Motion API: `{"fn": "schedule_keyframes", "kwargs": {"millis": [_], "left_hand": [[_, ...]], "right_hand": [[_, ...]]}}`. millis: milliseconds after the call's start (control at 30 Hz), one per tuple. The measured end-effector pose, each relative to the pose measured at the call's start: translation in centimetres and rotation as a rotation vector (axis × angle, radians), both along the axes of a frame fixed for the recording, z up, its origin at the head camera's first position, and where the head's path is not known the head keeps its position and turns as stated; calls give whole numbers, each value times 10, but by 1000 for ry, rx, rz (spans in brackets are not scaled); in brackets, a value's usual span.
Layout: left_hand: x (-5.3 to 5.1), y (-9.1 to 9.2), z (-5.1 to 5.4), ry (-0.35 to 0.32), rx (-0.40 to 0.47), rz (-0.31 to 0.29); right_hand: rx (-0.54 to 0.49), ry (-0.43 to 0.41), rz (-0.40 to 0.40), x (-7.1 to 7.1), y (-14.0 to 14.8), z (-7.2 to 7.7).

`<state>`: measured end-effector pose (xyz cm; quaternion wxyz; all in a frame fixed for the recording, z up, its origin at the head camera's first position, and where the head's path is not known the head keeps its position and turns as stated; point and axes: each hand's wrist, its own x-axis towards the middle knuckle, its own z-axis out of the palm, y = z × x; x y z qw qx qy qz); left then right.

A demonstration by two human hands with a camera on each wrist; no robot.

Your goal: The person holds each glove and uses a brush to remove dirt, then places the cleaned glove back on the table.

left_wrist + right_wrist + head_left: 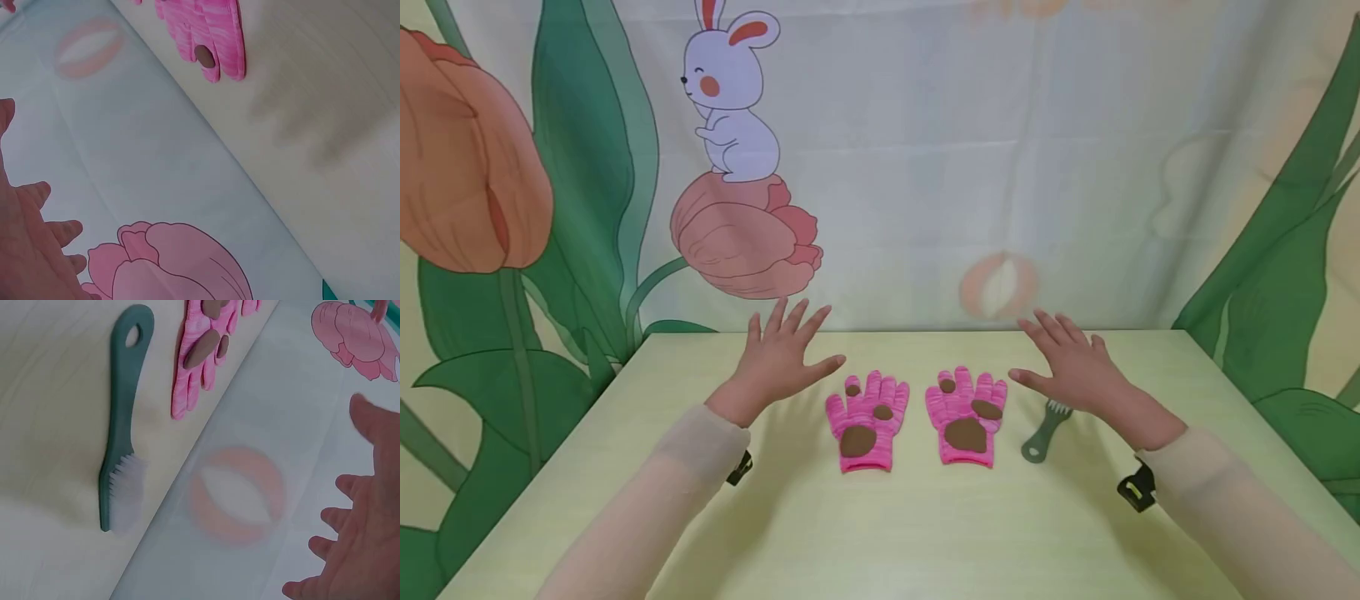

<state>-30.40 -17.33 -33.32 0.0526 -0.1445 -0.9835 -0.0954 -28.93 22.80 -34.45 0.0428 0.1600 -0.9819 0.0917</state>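
Note:
Two pink gloves lie flat side by side, the left glove [868, 422] and the right glove [966, 417], each bearing several brown patches. Right of them lies a green brush [1042, 435] with pale bristles; the right wrist view shows the whole brush [122, 419]. My left hand [778, 358] hovers above the table, left of the gloves, fingers spread and holding nothing. Over the brush's bristle end in the head view, my right hand [1075, 367] is raised with its fingers spread, also empty. Spread fingers show at the edge of both wrist views.
The pale yellow table [880, 542] ends at a hanging cloth [910, 167] printed with a rabbit, tulips and leaves. Dark devices are strapped at both wrists, and shadows of the arms fall on the tabletop.

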Motion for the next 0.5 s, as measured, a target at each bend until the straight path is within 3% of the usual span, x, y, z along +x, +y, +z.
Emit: {"fn": "schedule_keyframes", "kwargs": {"millis": [200, 500], "left_hand": [[5, 5, -2, 2, -14, -15], [14, 20, 0, 51, -38, -91]], "right_hand": [[11, 78, -12, 7, 3, -7], [-47, 86, -35, 15, 9, -13]]}}
